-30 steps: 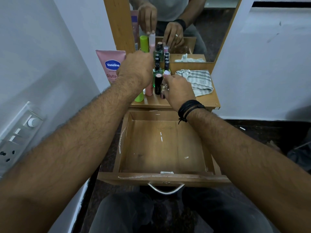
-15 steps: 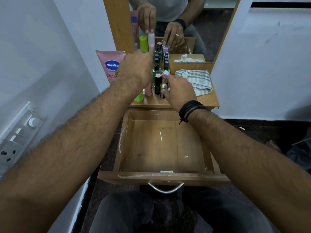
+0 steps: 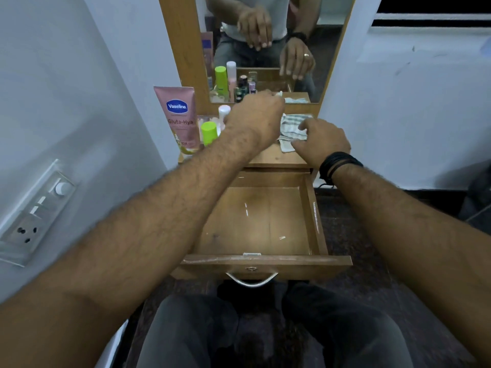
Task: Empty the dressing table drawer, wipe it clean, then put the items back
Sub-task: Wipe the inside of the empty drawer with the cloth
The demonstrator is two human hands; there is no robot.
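Both hands left the bottles: right hand [image 3: 322, 144] spread on cloth [image 3: 293, 124], left hand [image 3: 256, 116] loose.

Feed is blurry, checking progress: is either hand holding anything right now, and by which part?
Nothing clearly held. The right hand rests spread on the near edge of the striped grey-white cloth, not gripping; the left hand hovers curled, its grasp hidden.

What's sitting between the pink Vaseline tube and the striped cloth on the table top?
In the head view, a green-capped bottle, a white-capped one, and the left hand lie between the Vaseline tube and cloth.
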